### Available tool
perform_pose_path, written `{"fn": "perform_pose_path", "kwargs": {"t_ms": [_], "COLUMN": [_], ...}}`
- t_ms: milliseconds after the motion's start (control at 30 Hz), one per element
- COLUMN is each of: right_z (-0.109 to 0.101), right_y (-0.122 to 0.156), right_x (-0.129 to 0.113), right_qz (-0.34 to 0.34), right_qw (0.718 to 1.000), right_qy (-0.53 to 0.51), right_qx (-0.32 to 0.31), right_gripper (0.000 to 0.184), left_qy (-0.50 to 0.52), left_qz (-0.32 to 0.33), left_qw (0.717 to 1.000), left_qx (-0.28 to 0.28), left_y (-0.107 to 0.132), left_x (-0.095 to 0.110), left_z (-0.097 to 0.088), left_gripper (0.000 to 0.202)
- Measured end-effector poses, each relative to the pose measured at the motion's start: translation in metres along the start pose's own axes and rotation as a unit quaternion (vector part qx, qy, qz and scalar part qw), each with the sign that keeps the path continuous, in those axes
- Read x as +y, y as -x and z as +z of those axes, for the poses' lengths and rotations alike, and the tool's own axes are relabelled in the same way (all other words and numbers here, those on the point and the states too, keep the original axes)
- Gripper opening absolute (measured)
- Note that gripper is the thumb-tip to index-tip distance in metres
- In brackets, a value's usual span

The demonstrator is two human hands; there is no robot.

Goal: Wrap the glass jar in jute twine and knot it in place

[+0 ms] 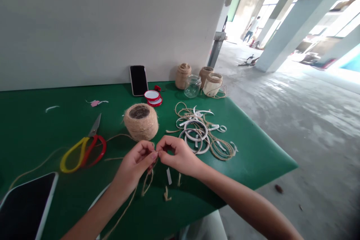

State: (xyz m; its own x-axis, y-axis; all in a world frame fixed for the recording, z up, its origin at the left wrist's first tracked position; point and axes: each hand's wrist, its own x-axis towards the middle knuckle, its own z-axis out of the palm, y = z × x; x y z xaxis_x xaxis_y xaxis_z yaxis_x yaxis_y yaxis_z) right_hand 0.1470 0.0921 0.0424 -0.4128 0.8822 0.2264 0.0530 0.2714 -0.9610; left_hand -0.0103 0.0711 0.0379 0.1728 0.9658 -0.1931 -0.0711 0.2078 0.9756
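Note:
My left hand (140, 160) is closed on jute twine (148, 183), which loops and trails below the fingers toward the table's front edge. Fingertip to fingertip with it, my right hand (174, 152) pinches at the same spot; what lies between its thumb and finger is too small to make out. Just behind both hands stands a thick ball of jute twine (141, 122). Scissors (84, 150) with one yellow and one red handle lie to the left, blades pointing away. A short white strip (169, 176) and twine scraps (167, 195) lie under my right hand.
Rolls of white tape (208, 146) and tangled twine lie on the green table (253, 150) at right. Behind are a clear glass jar (192, 87), twine-wrapped jars (182, 77), red-rimmed spools (152, 95) and a phone (138, 81). A dark-screened device (26, 208) lies front left.

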Motion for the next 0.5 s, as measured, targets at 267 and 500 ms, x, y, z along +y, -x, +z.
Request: {"fn": "perform_pose_path", "kwargs": {"t_ms": [267,500], "right_z": [0.0008,0.0038], "right_y": [-0.0026,-0.0032], "right_x": [0.0078,0.0096], "right_qz": [0.064,0.066], "right_qw": [0.987,0.989], "right_qy": [-0.143,-0.132], "right_qx": [-0.031,-0.007], "right_gripper": [0.01,0.008], "left_qy": [-0.036,-0.058], "left_qz": [0.03,0.08], "left_qw": [0.998,0.991], "left_qx": [0.032,0.086], "left_y": [0.002,0.0006], "left_x": [0.0053,0.0004], "left_z": [0.0043,0.0045], "left_gripper": [0.024,0.035]}}
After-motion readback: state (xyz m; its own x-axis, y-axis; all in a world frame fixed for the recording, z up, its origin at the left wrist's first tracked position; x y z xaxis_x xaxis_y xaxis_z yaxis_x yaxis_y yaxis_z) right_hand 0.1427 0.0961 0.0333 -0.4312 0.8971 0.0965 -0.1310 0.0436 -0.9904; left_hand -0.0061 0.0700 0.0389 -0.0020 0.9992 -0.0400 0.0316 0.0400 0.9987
